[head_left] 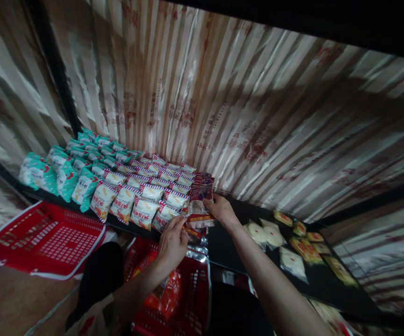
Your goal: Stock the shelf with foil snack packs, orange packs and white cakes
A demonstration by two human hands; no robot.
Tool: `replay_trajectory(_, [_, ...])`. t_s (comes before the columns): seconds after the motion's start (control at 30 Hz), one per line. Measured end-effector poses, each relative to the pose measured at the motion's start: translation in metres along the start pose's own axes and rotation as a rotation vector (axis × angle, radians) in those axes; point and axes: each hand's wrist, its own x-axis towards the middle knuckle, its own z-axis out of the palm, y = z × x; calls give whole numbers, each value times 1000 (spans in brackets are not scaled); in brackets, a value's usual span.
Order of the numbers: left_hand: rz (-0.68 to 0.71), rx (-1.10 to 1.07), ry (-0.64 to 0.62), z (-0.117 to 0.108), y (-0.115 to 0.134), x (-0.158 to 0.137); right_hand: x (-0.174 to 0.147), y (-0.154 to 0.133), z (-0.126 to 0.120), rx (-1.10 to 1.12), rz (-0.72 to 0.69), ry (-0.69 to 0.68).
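Worn on the person's head, the camera looks forward and down from close in front of and above the black shelf (222, 245), facing the pleated sheeting (188, 93) behind the shelf, left hand (172, 243) and right hand (223, 211) mid-shelf.

We see dark-red snack packets in a short row, front to back, on the black shelf (235, 212), just right of the white striped-edge packets (153, 192). We hold the near dark-red packet (201, 212) by its right side: pale, shiny see-through middle, red printed band along the near end, tilted. Rear dark-red packets (204, 179) look darker, overlapping; we can't read the print.
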Motion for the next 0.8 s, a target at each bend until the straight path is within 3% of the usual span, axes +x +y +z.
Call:
replay_trajectory(0.33, [-9, 10, 13, 2, -7, 2, -5, -6, 4, -97, 2, 8])
replay_trajectory(0.8, [-14, -39, 65, 5, -14, 2, -8, 0, 13, -38, -24, 131])
